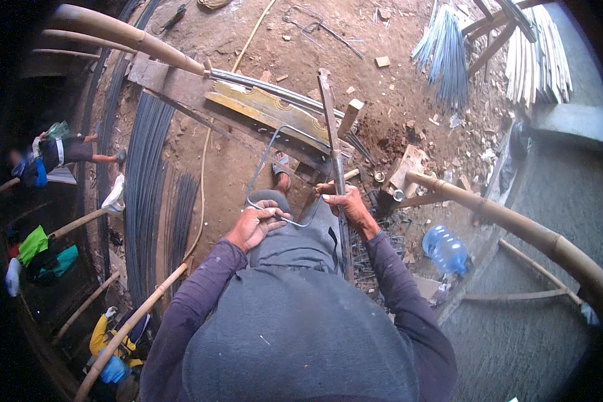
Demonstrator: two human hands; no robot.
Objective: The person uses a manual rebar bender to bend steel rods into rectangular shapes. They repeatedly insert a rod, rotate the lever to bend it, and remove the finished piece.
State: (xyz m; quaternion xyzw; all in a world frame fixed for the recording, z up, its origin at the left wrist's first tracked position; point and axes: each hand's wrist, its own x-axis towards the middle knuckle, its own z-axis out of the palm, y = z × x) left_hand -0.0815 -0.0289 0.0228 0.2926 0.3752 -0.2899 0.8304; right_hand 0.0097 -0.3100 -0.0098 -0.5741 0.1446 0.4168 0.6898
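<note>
My left hand [251,226] pinches the lower end of a thin steel rod [295,222] bent into an open, roughly rectangular loop. The loop stretches forward from my lap to the wooden bench, its far side lying near a yellow-painted piece [261,107] on the bench. My right hand [347,204] is closed round a long, dark metal bar [328,107], which runs from the bench back past my right thigh. Some of the right fingers are hidden behind the bar.
Straight steel rods [147,194] lie bundled on the left ground. Bamboo poles [516,221] cross both sides. A blue water jug [444,250] lies at right, beside grey concrete [529,201]. Two other people are at far left [60,151] and lower left [110,342].
</note>
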